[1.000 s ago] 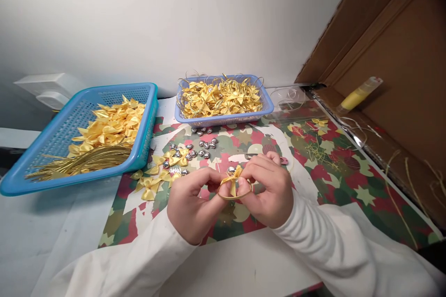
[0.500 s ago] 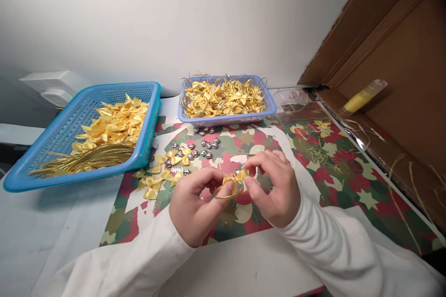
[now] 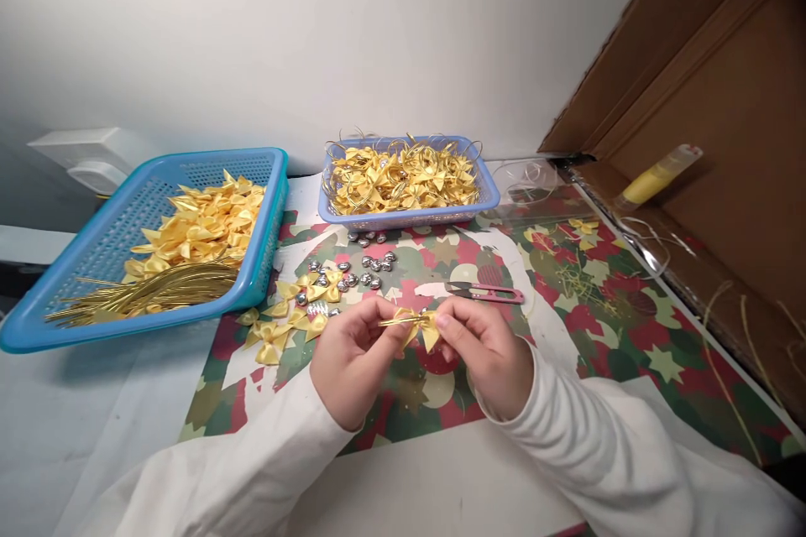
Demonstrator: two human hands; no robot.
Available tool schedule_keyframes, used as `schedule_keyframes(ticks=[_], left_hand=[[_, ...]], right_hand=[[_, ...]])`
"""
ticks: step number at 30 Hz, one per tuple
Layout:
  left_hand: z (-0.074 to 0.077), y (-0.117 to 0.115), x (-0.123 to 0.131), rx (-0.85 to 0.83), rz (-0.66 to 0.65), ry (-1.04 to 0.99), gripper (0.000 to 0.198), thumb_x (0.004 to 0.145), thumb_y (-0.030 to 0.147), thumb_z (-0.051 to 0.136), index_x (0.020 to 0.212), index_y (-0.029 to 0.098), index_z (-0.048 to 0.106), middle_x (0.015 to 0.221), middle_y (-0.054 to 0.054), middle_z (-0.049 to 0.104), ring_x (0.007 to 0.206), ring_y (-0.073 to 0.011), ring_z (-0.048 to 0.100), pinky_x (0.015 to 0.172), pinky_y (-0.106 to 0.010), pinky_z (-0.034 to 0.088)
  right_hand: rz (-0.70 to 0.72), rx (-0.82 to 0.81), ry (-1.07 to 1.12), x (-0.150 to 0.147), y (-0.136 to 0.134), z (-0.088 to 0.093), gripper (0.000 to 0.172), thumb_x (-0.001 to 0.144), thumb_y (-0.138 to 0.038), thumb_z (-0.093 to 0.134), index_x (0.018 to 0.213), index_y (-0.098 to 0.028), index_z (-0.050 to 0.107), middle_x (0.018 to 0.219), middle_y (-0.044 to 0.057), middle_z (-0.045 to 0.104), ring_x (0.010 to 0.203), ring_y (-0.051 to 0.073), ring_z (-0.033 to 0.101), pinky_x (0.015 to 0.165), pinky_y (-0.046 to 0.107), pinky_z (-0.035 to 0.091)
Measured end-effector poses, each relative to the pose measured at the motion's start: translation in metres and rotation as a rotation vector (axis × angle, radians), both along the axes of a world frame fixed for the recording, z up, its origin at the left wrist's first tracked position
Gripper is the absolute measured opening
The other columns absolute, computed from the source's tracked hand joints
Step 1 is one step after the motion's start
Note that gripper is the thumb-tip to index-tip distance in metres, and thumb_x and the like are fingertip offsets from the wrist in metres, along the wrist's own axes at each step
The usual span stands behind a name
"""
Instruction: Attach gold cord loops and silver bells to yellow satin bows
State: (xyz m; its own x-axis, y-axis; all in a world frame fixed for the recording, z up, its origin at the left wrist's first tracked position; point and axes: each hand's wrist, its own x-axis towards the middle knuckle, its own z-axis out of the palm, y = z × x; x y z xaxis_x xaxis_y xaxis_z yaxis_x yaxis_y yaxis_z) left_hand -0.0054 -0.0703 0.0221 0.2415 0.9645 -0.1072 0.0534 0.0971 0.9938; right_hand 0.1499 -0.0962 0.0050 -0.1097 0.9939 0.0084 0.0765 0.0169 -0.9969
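Yellow bow (image 3: 431, 339) in both hands: that is what I see the person holding, up over the counter (image 3: 441, 474). The left hand (image 3: 349, 361) has its thumb and fingers pinched on the left side of the bow, and a shiny gold string (image 3: 398, 322) lies across them with its end poking out to the left. The right hand (image 3: 491, 352) has its thumb and fingers pressed together on the bow's right side. I can't tell how the string is joined to the bow. Just past the right hand, little scissors (image 3: 488, 294) with pink handles lie on a bright sheet (image 3: 453, 403) of red, green and cream shapes. Small silver bells (image 3: 371, 263) and some loose bows (image 3: 269, 352) lie on the sheet, past the left hand. Over on the left, a big blue basket (image 3: 151, 322) holds a heap of yellow bows and a bundle of gold strings. Near the wall, a smaller basket (image 3: 409, 221) is full of bows with gold loops. Off to the right, a yellow tube (image 3: 658, 176) leans by some brown cardboard (image 3: 698, 75).
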Motion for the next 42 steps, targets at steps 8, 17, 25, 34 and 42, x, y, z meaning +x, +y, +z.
schedule_keyframes(ticks=[8,17,25,34,42], left_hand=[[-0.003,-0.003,-0.002,0.082,-0.055,0.064,0.017,0.078,0.028,0.061,0.068,0.015,0.062,0.056,0.001,0.056,0.048,-0.0086,0.046,0.043,-0.020,0.036],[-0.005,-0.005,-0.008,0.363,-0.036,0.303,0.015,0.079,0.025,0.061,0.069,0.016,0.063,0.060,-0.001,0.062,0.054,-0.0117,0.052,0.050,-0.023,0.043],[0.002,-0.007,-0.005,0.560,-0.048,0.343,0.012,0.079,0.019,0.061,0.067,0.016,0.062,0.057,0.001,0.062,0.051,-0.0101,0.053,0.051,-0.021,0.045],[-0.001,-0.009,-0.008,0.704,-0.025,0.357,0.004,0.079,0.014,0.059,0.076,0.016,0.062,0.061,0.000,0.061,0.054,-0.0100,0.052,0.052,-0.021,0.044],[-0.001,-0.008,-0.007,0.676,-0.039,0.408,0.007,0.079,0.017,0.060,0.072,0.017,0.062,0.058,0.001,0.062,0.052,-0.0102,0.053,0.051,-0.021,0.044]], right_hand=[[0.001,0.183,-0.254,0.002,0.003,0.005,0.029,0.090,-0.026,0.041,0.063,-0.018,0.050,0.052,-0.003,0.048,0.049,0.010,0.044,0.050,0.024,0.035],[-0.304,0.696,-0.562,-0.005,-0.001,0.010,0.010,0.068,-0.019,0.057,0.078,-0.019,0.055,0.075,0.004,0.060,0.070,0.019,0.053,0.067,0.035,0.038],[-0.325,0.697,-0.607,-0.005,-0.001,0.010,0.006,0.072,-0.019,0.057,0.067,-0.019,0.056,0.073,0.003,0.058,0.068,0.017,0.051,0.067,0.034,0.035],[-0.317,0.728,-0.696,-0.005,-0.002,0.009,0.005,0.071,-0.022,0.056,0.068,-0.019,0.055,0.065,0.001,0.060,0.066,0.017,0.050,0.071,0.037,0.029],[-0.260,0.736,-0.714,-0.006,-0.003,0.006,0.018,0.077,-0.014,0.049,0.059,-0.019,0.050,0.055,-0.003,0.053,0.057,0.013,0.041,0.070,0.035,0.028]])
